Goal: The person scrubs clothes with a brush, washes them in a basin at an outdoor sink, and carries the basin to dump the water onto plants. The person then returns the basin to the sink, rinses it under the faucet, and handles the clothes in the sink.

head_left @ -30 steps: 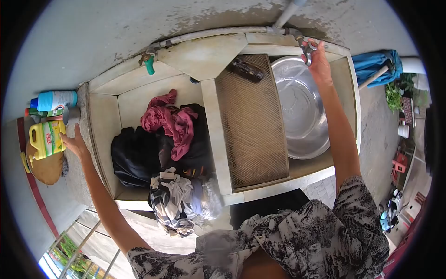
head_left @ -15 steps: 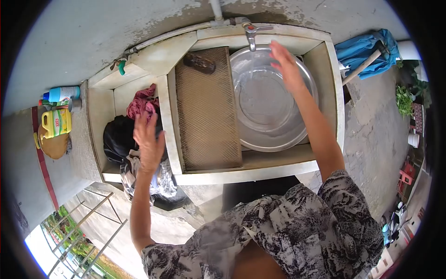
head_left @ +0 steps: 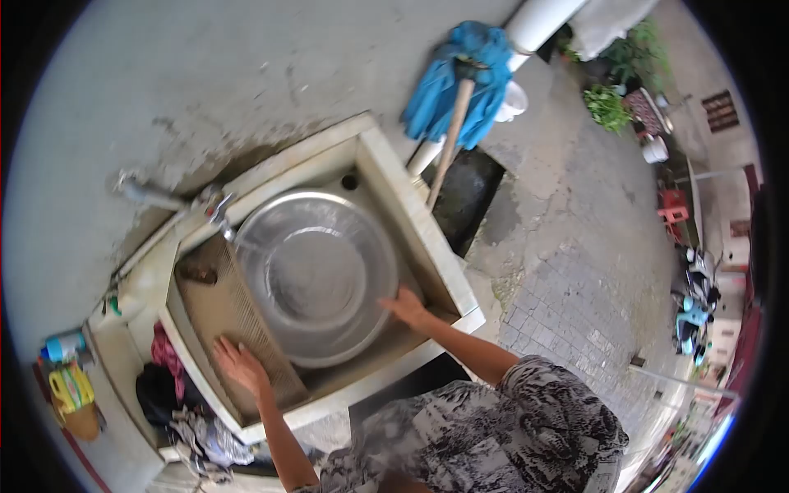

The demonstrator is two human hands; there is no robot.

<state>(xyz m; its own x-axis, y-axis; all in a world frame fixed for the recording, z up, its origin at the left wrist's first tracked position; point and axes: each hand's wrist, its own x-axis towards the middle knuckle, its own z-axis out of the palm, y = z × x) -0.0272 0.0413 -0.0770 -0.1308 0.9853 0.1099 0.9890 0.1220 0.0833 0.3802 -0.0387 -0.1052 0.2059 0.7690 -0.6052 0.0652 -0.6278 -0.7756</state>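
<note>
A large round metal basin (head_left: 318, 273) sits in the right compartment of the stone sink (head_left: 411, 201), under a metal tap (head_left: 215, 205). At its lower right edge is my right hand (head_left: 404, 310), fingers apart, at or near the rim. Over the ribbed washboard (head_left: 246, 312) my left hand (head_left: 240, 366) is spread open and holds nothing; whether it touches the board is hard to tell. A dark brown object (head_left: 197, 272) lies at the top of the washboard. Red cloth (head_left: 168, 359) and dark clothes (head_left: 156, 394) lie in the left compartment.
Bottles, one of them yellow (head_left: 72, 388), stand at the far left. A blue cloth (head_left: 472, 90) and a wooden handle (head_left: 452, 144) are beyond the sink's right corner. Patterned clothes (head_left: 205, 440) hang over the front edge. Plants (head_left: 608, 108) and scooters (head_left: 692, 316) are farther right.
The view has turned to the right. My right hand has come down from the tap to the basin's lower right edge. My left hand has moved from the bottles, past the clothes, to the washboard.
</note>
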